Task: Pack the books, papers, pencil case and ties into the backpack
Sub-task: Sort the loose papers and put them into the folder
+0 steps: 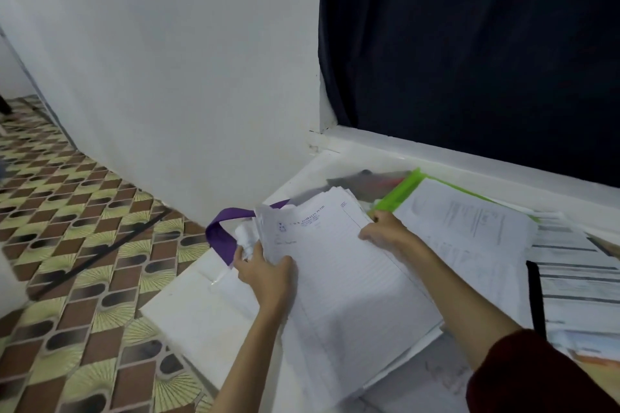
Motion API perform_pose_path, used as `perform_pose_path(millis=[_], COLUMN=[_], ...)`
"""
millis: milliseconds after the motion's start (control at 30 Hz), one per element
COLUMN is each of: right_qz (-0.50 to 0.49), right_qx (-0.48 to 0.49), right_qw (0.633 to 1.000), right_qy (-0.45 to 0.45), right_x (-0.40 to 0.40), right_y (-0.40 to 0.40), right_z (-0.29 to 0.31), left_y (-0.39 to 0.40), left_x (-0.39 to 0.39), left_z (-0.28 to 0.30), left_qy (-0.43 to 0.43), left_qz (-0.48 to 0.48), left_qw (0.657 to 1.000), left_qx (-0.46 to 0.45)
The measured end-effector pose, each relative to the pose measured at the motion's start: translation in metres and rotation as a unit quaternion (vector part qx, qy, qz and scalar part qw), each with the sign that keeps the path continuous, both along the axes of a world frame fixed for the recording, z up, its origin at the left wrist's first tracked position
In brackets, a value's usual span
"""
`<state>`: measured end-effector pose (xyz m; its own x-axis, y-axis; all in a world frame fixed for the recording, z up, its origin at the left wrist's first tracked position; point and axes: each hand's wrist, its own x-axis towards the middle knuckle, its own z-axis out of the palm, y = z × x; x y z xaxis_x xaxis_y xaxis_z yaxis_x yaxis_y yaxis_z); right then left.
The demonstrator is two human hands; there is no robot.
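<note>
Off the left edge of the white tabletop (188, 322) lies a patterned tiled floor (77, 245), and no backpack shows anywhere, so as far as can be judged nothing has yet been packed. At the tabletop's left edge a purple tie (219, 228) loops up and hangs partly over the side, just beside the left hand (265, 273). That hand is curled around the left edge of a thick stack of papers (339, 265), thumb on top of the lined top sheet, with some crumpled white paper bunched against its fingers. The stack is lifted clear at its near end and tilted, running from the left part of the tabletop towards the middle. The right hand (384, 233) grips the far right edge of the same stack, fingers curled over it. Behind the stack, near the far edge of the tabletop under the dark curtain (469, 43), lies a blurred grey and red object that may be the pencil case (375, 183), though it is too smeared to be sure. To the right of it sit a green folder (402, 193) with printed sheets on top, and further right more books and printed pages (570, 275) spread towards the right edge. Judging from this, the papers are only being gathered; the tie, the pencil case and the books all remain to be packed.
</note>
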<state>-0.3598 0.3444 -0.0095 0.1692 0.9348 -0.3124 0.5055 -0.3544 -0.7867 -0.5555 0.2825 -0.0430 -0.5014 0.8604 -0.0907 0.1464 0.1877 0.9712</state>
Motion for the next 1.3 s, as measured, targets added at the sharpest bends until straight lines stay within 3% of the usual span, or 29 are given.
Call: perform_pose_path(millis=[233, 433, 567, 733, 900, 1000, 1200, 1300], right_qz=[-0.066, -0.119, -0.154, -0.153, -0.113, -0.09, -0.057, -0.03], right_qx=[-0.04, -0.002, 0.036, 0.05, 0.074, 0.089, 0.145, 0.181], right_qw=[0.985, 0.951, 0.941, 0.941, 0.948, 0.938, 0.893, 0.88], right_qy=[0.152, 0.287, 0.3, 0.298, 0.289, 0.323, 0.421, 0.437], right_x=[0.012, 0.045, 0.055, 0.054, 0.049, 0.05, 0.065, 0.077], right_y=[-0.011, -0.038, -0.048, -0.05, -0.047, -0.043, -0.042, -0.045], right_z=[0.014, 0.014, 0.008, 0.005, 0.016, 0.025, 0.041, 0.046], left_y=[0.014, 0.045, 0.054, 0.063, 0.056, 0.056, 0.065, 0.072], left_x=[-0.011, -0.022, -0.026, -0.046, -0.072, -0.082, -0.07, -0.058], left_z=[0.019, 0.03, 0.026, 0.013, 0.001, 0.004, 0.047, 0.079], left_qy=[-0.018, -0.058, -0.045, -0.115, -0.267, -0.307, -0.285, -0.216], left_qz=[-0.067, -0.154, -0.151, -0.168, -0.217, -0.229, -0.351, -0.413], left_qw=[0.998, 0.986, 0.987, 0.978, 0.932, 0.917, 0.891, 0.885], left_qx=[-0.006, 0.006, -0.003, -0.053, -0.113, -0.108, -0.038, 0.009])
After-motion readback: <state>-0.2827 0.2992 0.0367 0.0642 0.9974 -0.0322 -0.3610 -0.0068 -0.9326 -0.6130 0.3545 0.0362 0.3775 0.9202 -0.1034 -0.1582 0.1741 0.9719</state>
